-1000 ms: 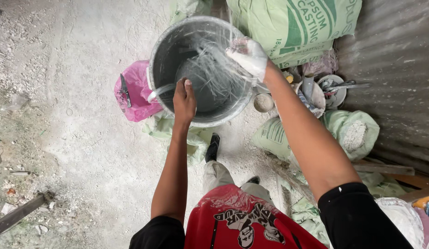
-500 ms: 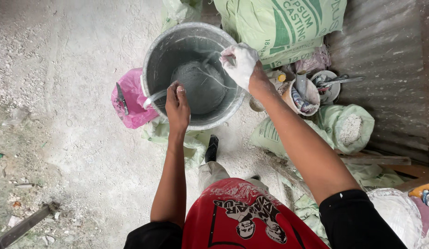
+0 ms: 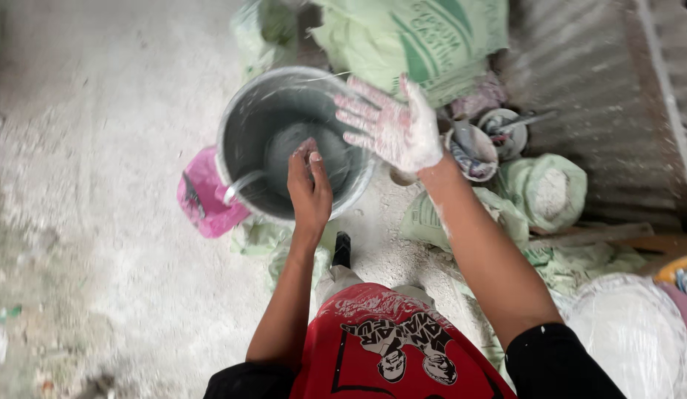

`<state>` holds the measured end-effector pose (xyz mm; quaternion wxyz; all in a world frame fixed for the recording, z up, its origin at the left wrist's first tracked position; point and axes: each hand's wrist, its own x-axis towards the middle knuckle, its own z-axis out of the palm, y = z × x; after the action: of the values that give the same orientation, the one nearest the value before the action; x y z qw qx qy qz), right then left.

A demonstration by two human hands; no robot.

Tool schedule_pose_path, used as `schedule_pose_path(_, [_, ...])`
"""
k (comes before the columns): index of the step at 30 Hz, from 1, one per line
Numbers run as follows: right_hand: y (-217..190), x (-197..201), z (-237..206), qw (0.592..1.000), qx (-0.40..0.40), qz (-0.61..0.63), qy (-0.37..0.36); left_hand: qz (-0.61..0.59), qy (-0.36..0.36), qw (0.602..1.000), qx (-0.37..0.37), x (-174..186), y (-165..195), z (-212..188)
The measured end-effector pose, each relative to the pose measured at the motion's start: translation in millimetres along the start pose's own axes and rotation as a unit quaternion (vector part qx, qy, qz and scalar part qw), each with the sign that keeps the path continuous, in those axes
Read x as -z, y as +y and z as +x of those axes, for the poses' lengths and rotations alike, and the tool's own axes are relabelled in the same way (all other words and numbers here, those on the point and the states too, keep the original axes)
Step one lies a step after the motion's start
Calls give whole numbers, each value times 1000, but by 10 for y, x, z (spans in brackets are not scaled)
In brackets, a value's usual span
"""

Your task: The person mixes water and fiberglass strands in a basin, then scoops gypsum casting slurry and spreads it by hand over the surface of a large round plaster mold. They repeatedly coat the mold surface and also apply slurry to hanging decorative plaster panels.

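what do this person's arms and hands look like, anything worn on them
Both arms are bare from short black sleeves down. No gloves, rings or watch show. The right hand is caked in white powder across the back and fingers, with smears running down the forearm. The left hand is mostly free of powder, with only a light dusting at the fingertips.

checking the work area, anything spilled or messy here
Yes. White powder is spread over the ground left of the grey bucket, and it coats the right hand held open above the rim. The left hand looks mostly clean.
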<state>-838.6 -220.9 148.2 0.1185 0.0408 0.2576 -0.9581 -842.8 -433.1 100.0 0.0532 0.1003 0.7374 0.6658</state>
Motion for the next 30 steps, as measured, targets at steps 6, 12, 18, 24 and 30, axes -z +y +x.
schedule_pose_path(6, [-158, 250, -1215, 981, 55, -116, 149, 80, -51, 973, -209, -764, 327, -241])
schedule_pose_path(12, [-142, 439, -2665, 953, 65, -180, 233, -79, -467, 873, -117, -1793, -121, -561])
schedule_pose_path(18, [73, 349, -4103, 874, 250, -163, 383, -266, -737, 564, 260, -2846, -420, -1886])
schedule_pose_path(24, [454, 118, -5504, 788, 427, -96, 433, -69, -826, 559, 21, -3087, -82, -3239])
schedule_pose_path(30, [402, -294, -7280, 693, -21, -353, 628, -25, -757, 639, -134, -3657, 374, -4149])
